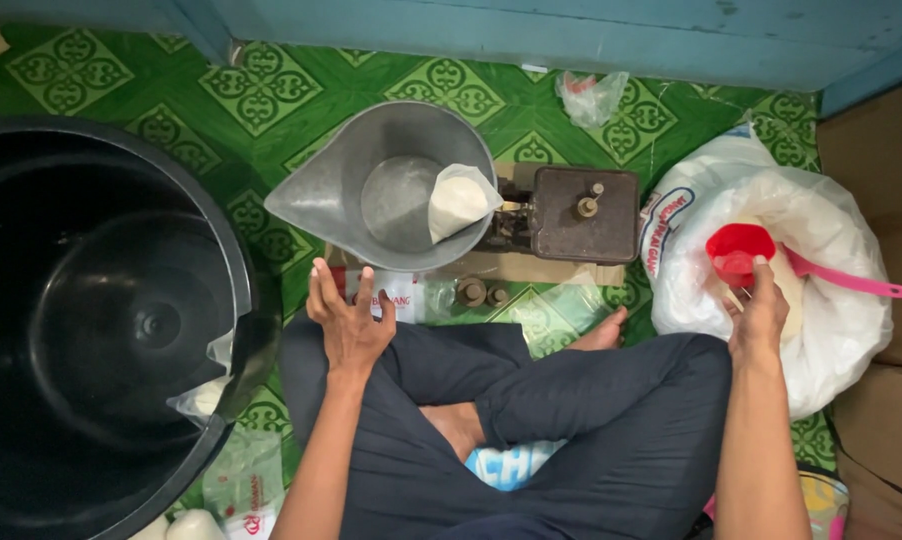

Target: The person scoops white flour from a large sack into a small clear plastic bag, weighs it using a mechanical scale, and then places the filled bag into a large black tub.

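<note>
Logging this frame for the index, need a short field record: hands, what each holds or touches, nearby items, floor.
view: head camera, looking down at a seated, cross-legged person
left hand: open, fingers spread, holds nothing, just below the metal scale pan
right hand: gripping a red scoop with pink handle, over the white sack
scale pan contents: small filled clear bag of white powder
scale body: dark brown, right of the pan
weights: small, in front of the scale
black tub: at left
floor: green patterned mat

Green patterned floor (261,90) carries a big black tub (101,320), a balance scale (531,225) on what looks like cardboard, a white sack (831,330), plus a crumpled plastic bag (591,97).
</note>
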